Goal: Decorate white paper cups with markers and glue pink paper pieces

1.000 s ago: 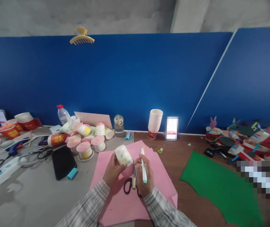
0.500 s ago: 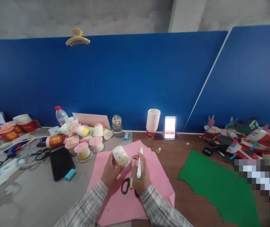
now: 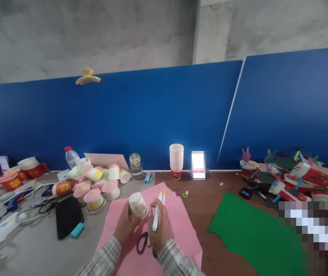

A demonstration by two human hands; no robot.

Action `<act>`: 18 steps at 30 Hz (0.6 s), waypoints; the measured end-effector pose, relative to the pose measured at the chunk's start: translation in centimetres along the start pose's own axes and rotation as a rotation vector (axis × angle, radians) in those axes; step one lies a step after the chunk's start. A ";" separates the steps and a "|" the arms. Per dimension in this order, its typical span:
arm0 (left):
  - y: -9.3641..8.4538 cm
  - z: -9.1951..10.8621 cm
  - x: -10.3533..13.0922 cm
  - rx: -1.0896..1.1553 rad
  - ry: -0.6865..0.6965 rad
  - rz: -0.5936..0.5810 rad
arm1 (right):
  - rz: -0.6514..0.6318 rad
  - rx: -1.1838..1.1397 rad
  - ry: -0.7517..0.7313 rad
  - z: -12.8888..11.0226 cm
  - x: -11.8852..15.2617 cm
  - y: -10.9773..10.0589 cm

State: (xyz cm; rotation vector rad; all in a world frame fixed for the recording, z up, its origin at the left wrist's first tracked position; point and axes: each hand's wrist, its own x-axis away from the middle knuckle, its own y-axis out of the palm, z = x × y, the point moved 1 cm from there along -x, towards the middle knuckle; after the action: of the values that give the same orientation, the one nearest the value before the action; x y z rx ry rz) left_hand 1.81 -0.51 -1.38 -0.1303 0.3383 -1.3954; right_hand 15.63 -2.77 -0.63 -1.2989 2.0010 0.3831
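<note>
In my left hand (image 3: 126,226) is a white paper cup (image 3: 138,206) with a faint green pattern, tilted with its base up and its rim toward my right hand. My right hand (image 3: 160,226) is closed round a white marker (image 3: 156,216) with a green lower end. Just beyond it shows a yellow tip (image 3: 164,194); whether my fingers hold this too, I cannot tell. Both hands are over pink paper sheets (image 3: 181,230). Black-handled scissors (image 3: 142,243) lie on the sheets, partly hidden beneath my right hand.
Decorated paper cups (image 3: 93,199), a black phone (image 3: 69,218) and a turquoise cap (image 3: 77,230) lie to the left. Behind stand a glass jar (image 3: 135,168) and a cup stack (image 3: 176,161). Green paper (image 3: 247,234) and piled cup crafts (image 3: 293,180) are at right.
The view has tipped upward, so the table sits lower in the picture. My left hand still holds the cup, now turned more upright. A yellow tip now shows separately beside the white marker.
</note>
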 end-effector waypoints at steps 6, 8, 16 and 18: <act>-0.8 -0.3 -1.7 0.062 -0.018 0.031 | 0.009 -0.005 0.022 0.2 0.0 0.3; -1.2 0.1 -2.9 0.016 -0.032 0.053 | 0.023 -0.012 0.028 0.4 0.1 0.5; -1.6 0.9 -7.1 -0.098 -0.029 0.116 | 0.055 -0.007 -0.012 0.7 0.1 0.7; -1.5 0.6 -8.0 -0.123 -0.026 0.112 | 0.055 -0.001 -0.018 0.6 0.0 0.6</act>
State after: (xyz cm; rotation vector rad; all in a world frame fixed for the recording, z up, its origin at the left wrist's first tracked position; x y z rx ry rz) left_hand -0.55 6.98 0.87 -0.2269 0.4039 -1.2609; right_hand 15.31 -2.18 -1.11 -1.2391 2.0254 0.4205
